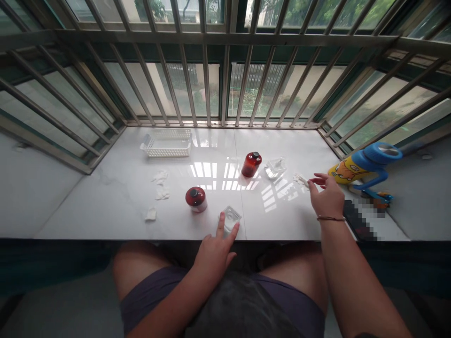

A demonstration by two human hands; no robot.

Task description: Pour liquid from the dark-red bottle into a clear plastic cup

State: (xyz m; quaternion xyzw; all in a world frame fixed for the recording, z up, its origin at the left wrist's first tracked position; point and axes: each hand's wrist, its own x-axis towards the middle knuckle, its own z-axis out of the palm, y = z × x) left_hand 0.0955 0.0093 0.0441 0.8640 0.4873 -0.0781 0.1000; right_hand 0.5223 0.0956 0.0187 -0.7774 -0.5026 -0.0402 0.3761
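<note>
Light touch, nothing gripped

The left hand (213, 257) is resting on a clear square container (230, 219), which is sitting near the front edge of a white polished stone sill (105, 220), at lower centre of the frame. Its index and middle fingers (221, 224) are spreading apart, with the other fingers curling back, and nothing is being pinched. Contact this light, at the container's near side, looks well judged for steadying it without tipping it.

The right hand (327, 199) is hovering right of centre, its fingers (315, 180) loosely spread and curling, pinching nothing. It is nearest to small crumpled white scraps (301, 180) and appears just apart from them.

Standing about the sill are a tall red bottle with a black cap (251, 164), a squat red jar with a black cap (196, 199) and a second clear square container (275, 168). A white slotted plastic basket (165, 143) is sitting at upper left, with more white scraps (160, 185) lying below it. A blue-and-yellow cartoon bottle (366, 162) is leaning at far right.
</note>
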